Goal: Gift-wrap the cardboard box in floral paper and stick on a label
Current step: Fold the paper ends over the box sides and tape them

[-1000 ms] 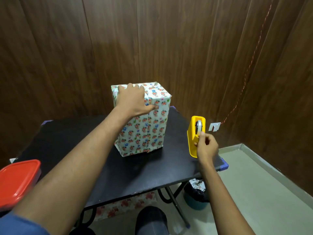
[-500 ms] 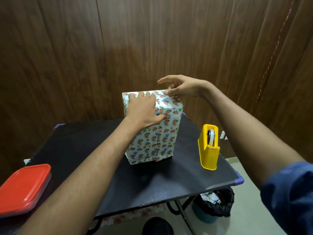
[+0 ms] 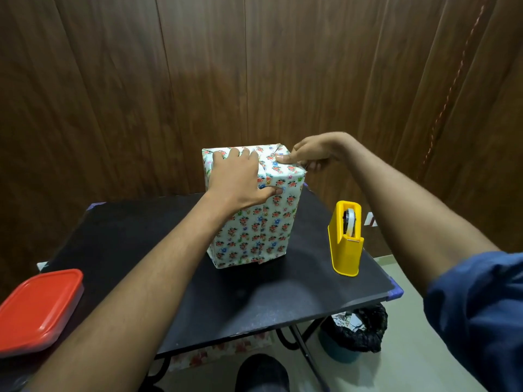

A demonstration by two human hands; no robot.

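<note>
Upright floral-papered cardboard box (image 3: 254,219) is steadied by flat left hand (image 3: 236,176); top fold at 3 o'clock is pinched by right hand (image 3: 308,154) (nearer; tape unseen).

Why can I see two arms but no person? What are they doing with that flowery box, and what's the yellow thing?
The camera sits on the person's head and looks down, so you see only their own arms, just as you see yours. The flowery box is a box wrapped in gift paper, standing upright on a black table. The left hand lies flat on its top, thumb down the front, holding the paper in place. The right hand presses its thumb on the box's top right edge; a bit of tape there is too small to make out. The yellow thing is a tape dispenser, standing right of the box. A container with a red lid sits at the near left.
</note>
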